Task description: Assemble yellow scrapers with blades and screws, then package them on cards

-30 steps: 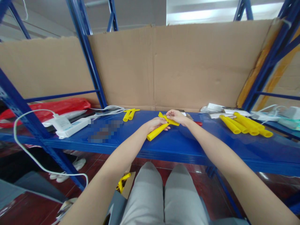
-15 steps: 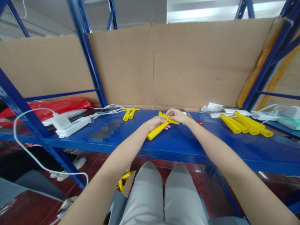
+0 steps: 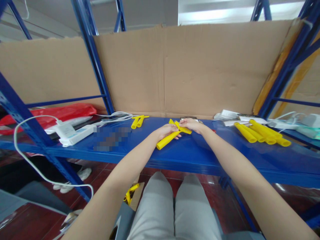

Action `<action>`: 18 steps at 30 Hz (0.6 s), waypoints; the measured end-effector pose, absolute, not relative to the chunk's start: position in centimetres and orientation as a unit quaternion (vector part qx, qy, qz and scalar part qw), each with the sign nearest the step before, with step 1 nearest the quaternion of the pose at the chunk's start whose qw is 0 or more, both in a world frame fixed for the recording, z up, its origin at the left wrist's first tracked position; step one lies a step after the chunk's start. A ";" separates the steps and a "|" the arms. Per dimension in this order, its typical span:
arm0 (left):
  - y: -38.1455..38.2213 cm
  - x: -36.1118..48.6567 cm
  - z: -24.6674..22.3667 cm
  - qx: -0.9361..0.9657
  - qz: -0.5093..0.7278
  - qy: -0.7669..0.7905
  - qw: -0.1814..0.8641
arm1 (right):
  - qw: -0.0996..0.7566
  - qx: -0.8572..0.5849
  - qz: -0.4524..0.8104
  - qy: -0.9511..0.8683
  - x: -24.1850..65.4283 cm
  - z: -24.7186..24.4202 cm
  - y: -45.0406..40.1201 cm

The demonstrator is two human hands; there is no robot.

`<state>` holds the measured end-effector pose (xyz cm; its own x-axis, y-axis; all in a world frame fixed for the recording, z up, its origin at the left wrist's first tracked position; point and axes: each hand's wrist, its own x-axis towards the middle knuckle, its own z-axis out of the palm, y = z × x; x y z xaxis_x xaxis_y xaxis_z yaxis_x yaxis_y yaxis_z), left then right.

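A yellow tapered plastic tube with a crosspiece [image 3: 167, 141] is held just above or on the blue shelf [image 3: 140, 146]; I cannot tell whether it touches. Its wide open end points toward me and to the left. My left hand [image 3: 167, 130] is closed around it near the crosspiece, with the fingers partly behind it. At the crosspiece, my right hand [image 3: 189, 124] has its fingertips pinched on the yellow plastic. Whatever small thing may lie between those fingertips is hidden.
Two similar yellow pieces [image 3: 137, 122] lie back left, several yellow tubes [image 3: 262, 132] at right. A white power strip [image 3: 78, 136] and cables sit left, beside a red bag [image 3: 72, 111]. Cardboard [image 3: 200, 66] stands behind. Below, a box holds more yellow parts [image 3: 130, 193].
My right hand has lowered slightly and moved a little right along the crosspiece. A dark item behind it shows more. The tube and my left hand stay nearly still.
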<state>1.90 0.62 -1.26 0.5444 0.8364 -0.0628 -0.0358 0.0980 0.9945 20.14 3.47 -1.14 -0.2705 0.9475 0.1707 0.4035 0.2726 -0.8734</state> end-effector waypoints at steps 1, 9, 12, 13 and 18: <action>0.6 1.9 -1.3 0.586 0.331 0.342 0.655 | 0.368 -0.474 0.371 -0.709 20.2 -1.2 3.5; 0.8 1.8 -1.4 0.608 0.326 0.324 0.647 | 0.402 -0.458 0.414 -0.676 20.4 -1.4 3.9; 0.8 1.9 -1.4 0.612 0.327 0.322 0.644 | 0.405 -0.452 0.433 -0.667 20.4 -1.4 3.9; 0.8 1.9 -1.4 0.612 0.329 0.321 0.644 | 0.406 -0.451 0.435 -0.665 20.4 -1.4 3.9; 0.8 2.0 -1.4 0.615 0.336 0.316 0.640 | 0.404 -0.455 0.432 -0.665 20.3 -1.2 3.9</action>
